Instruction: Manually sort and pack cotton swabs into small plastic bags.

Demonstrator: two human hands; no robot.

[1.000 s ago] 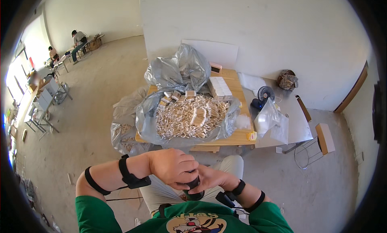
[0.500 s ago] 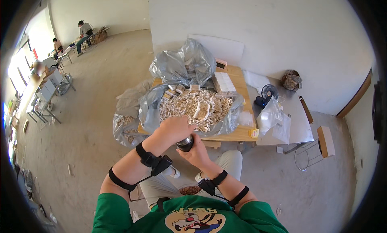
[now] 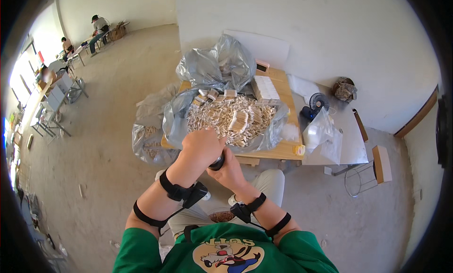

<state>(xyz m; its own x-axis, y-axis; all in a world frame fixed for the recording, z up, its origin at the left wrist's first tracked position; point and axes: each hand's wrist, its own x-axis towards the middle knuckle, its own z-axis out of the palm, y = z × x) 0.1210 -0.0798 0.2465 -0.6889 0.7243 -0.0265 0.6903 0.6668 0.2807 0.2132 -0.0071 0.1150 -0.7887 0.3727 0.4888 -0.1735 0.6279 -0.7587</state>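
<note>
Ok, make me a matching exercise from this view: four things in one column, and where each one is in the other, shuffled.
Things:
1. small dark object
2. pile of pale wooden pieces
3. small blue fan
4. folding stool

Places:
A. on the floor, right of the tables
B. between the left hand and right hand
C. on the grey table, near the wall
D. on clear plastic on the wooden table

Pairs: 1-B, 2-D, 3-C, 4-A

Small dark rounded object (image 3: 217, 162), mostly hidden, clasped btwn both hands above lap.
</note>
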